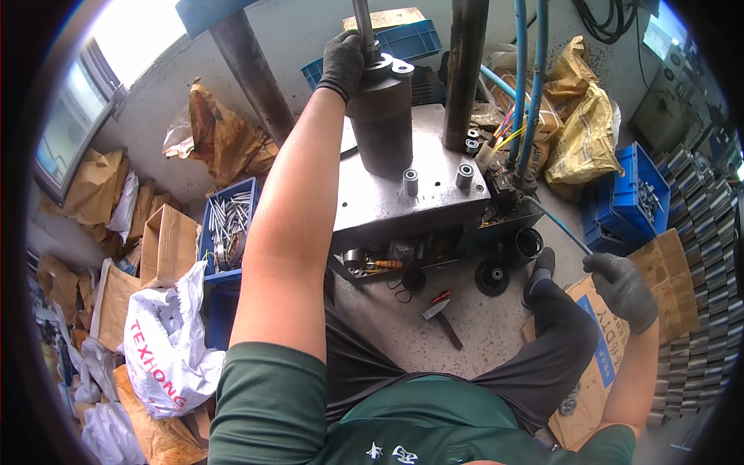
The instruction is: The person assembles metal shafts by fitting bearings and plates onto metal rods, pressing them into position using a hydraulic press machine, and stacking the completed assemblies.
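My left hand (342, 63), in a dark glove, is closed beside the vertical steel rod (363, 19) of a press; what its fingers hold is hidden. Below it a thick dark metal cylinder (382, 128) stands upright on the steel press table (368, 194), with small metal rings on its top. Two short metal bushings, one (411, 182) nearer the middle and another (464, 175) to its right, stand on the table front. At the right, my gloved right hand (624, 291) is closed on the end of a long thin lever (562, 225) running to the press.
A blue crate (229, 225) of metal pins stands at left, near a white sack (169, 341). A hammer (444, 322) and round dark part (492, 277) lie on the floor. Blue crates (632, 190) and stacked metal tubes (701, 256) are at right. Blue hoses (531, 93) rise behind.
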The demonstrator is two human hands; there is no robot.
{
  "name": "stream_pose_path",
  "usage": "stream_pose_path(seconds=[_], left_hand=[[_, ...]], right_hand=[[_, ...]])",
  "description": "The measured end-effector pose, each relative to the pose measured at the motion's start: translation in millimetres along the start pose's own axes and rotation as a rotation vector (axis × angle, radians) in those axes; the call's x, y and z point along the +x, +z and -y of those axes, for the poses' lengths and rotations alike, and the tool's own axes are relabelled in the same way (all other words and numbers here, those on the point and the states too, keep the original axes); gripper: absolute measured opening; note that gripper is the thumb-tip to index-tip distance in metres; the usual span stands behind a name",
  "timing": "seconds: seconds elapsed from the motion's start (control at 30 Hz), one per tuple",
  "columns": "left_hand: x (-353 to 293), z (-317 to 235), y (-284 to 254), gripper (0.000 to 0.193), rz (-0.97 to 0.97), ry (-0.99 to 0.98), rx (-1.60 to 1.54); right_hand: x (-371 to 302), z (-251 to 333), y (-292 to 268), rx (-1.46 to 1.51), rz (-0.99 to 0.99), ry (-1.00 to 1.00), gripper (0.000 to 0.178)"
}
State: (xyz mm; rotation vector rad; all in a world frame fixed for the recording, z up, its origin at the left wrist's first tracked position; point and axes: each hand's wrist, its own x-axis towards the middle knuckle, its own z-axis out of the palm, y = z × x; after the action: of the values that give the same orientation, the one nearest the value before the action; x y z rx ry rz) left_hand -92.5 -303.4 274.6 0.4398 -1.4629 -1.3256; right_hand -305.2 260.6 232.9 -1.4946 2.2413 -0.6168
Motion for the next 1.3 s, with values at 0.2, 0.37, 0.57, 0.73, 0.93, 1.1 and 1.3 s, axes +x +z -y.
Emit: stream_pose_path(seconds=[0.2,0.37,0.57,0.73,0.93,1.1,1.3], left_hand=[[0,-1,0,0.028,0.045,-0.015,0.016],[0,-1,-3,0.027,0.040,0.011,0.040],[-5,-1,4,0.028,0.023,-0.004,-0.014],[-4,-6,1,0.030,0.017,0.018,0.036],[-6,-6,8,0.032,0.026,-0.014,0.042],[5,4,-2,0.030,0.046,0.049,0.115],[12,28,-6,0.023,-0.458,0.120,-0.088]], right_hand=[[-4,5,3,-0.083,-0.167,-0.115,0.027],[2,-5,6,-0.102,-0.228,-0.141,0.026],[77,16,-44,-0.395,-0.736,-0.339,0.014],[163,21,-95,-0.411,-0.908,-0.502,0.015],[214,1,-126,-0.517,-0.845,-0.289,0.023],[210,8,-128,-0.524,-0.775,-0.109,0.029],[207,5,-126,-0.580,-0.721,-0.003,0.028]])
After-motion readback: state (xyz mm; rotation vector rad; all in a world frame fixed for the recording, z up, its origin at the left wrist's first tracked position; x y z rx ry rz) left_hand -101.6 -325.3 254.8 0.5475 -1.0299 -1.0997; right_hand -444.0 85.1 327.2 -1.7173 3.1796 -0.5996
